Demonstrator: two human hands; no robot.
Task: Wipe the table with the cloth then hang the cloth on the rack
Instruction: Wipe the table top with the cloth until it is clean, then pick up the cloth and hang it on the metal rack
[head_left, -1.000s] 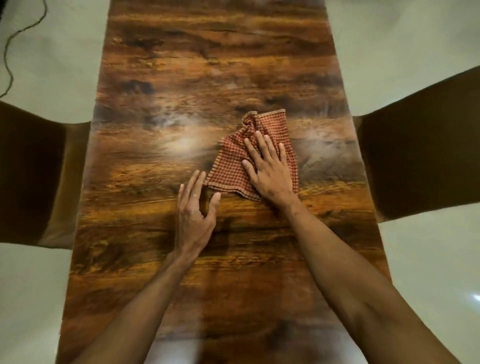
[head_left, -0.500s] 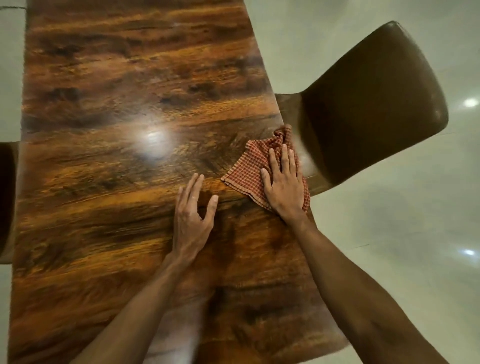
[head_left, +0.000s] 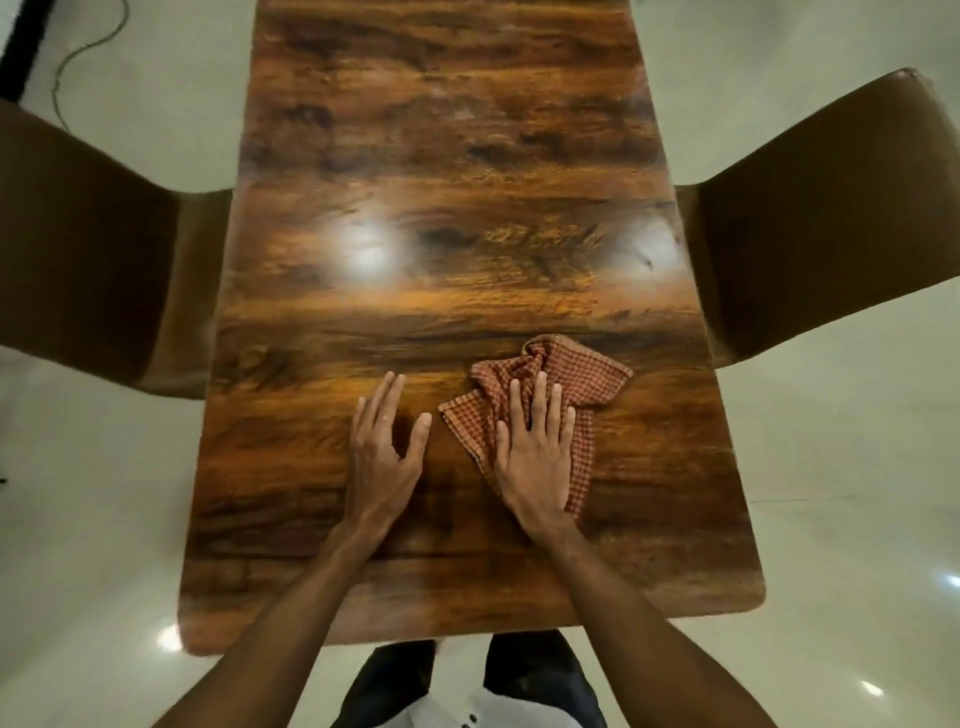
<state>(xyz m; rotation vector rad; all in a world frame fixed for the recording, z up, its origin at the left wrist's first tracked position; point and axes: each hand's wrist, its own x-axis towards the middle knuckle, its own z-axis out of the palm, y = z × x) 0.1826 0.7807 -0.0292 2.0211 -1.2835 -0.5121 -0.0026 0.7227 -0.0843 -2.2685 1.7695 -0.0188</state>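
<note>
On table (head_left: 441, 156), right hand (head_left: 535, 457) flat atop cloth (head_left: 587, 384).

The red checked cloth (head_left: 540, 395) lies crumpled on the brown wood-grain tabletop (head_left: 447, 208), toward its near right. The right hand (head_left: 535, 452) lies flat on the cloth; the left hand (head_left: 382, 457) lies flat on the tabletop just left of it. A brown chair (head_left: 88, 249) stands at the left side, another brown chair (head_left: 826, 218) at the right.

Head cam only, looking steeply down from above table (head_left: 467, 156) near end, close over both forearms.
</note>
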